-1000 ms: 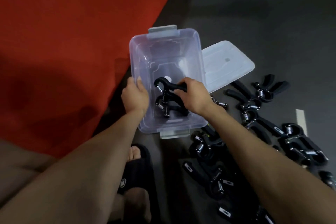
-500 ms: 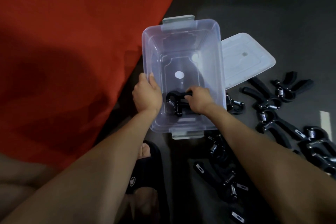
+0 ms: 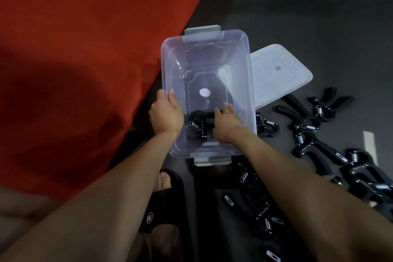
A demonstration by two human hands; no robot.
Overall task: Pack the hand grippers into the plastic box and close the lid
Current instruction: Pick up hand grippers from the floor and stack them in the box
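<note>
Right hand down inside box, fingers curled on a black gripper at the near end of the floor. Left hand clamped on the left rim (thumb inside). Lid off, just right of box. More grippers strewn right on dark floor.

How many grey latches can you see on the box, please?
2: the far latch sits on the far end of the box, and the near latch on the end closest to the person. The long sides show none.
</note>
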